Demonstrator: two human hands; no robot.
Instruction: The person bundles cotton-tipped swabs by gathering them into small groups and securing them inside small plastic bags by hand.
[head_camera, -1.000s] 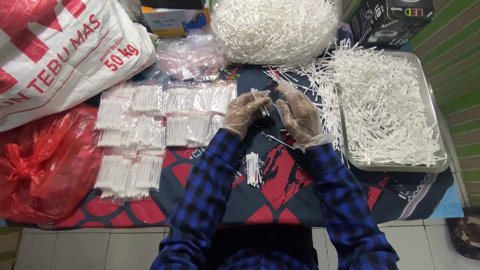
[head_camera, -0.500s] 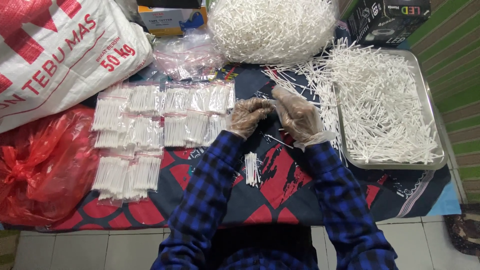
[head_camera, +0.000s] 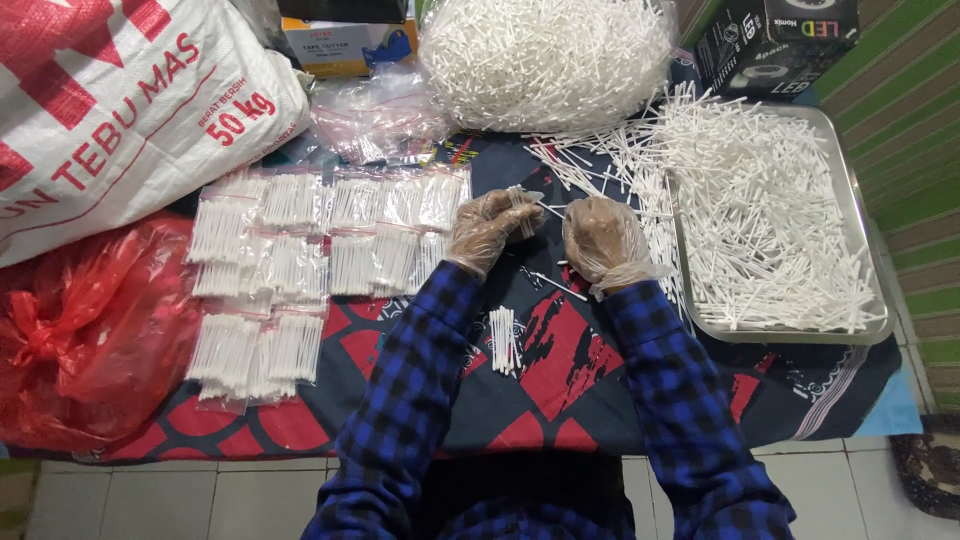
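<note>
head view: two gloved hands over a patterned cloth (head_camera: 560, 390)
tray: metal tray (head_camera: 880, 330) right of the right hand, full of loose white sticks (head_camera: 770, 220)
clear bag: beyond both hands, heaped with sticks (head_camera: 545, 60)
left hand: left hand (head_camera: 487, 228) pinching a small bunch of sticks (head_camera: 520, 203)
right hand: right hand (head_camera: 600, 238) curled beside it; grip unclear
packets: filled packets (head_camera: 320, 240) left of the left hand
small bundle: bundle (head_camera: 503, 340) below, between the wrists

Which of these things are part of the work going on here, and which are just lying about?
In use: left hand holding a small bundle of white swabs; right hand; metal tray of loose swabs; filled little packets; small swab bundle on the cloth.

Lying about: big white sack; red plastic bag; black box.
</note>
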